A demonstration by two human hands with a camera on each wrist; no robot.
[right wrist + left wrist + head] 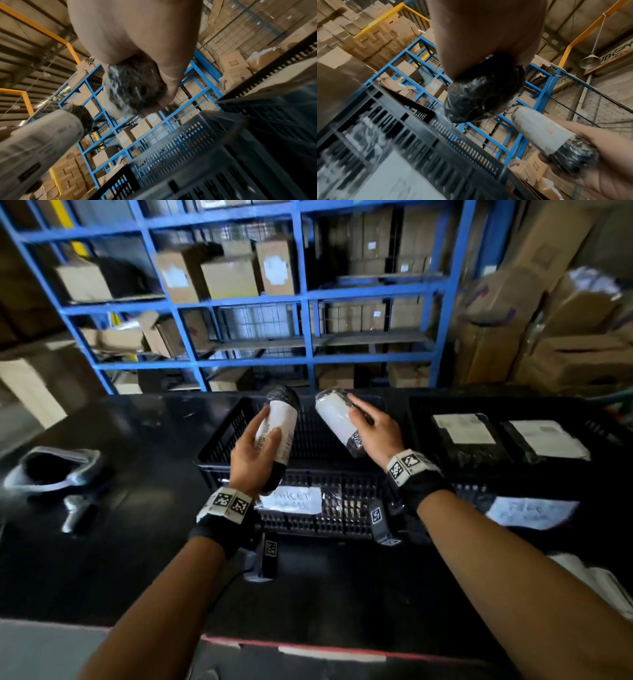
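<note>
Parcels in both hands. My left hand (251,455) grips a rolled parcel (279,422), black wrap with a white label; my right hand (375,428) grips a second rolled parcel (334,419). Both hang above the black slotted crate (342,508), neither inside it. The neighbouring crate (416,433) to its right holds two flat labelled parcels (466,433). I judge the sorting partly done, with these two not yet dropped.

Forearms bare, left wrist wrap (215,530) and right wrist wrap (426,491) were black fabric, white band (228,504) over each carried square black-and-white code tags, grey camera mount (265,559) hung under each wrist, also tagged.
</note>
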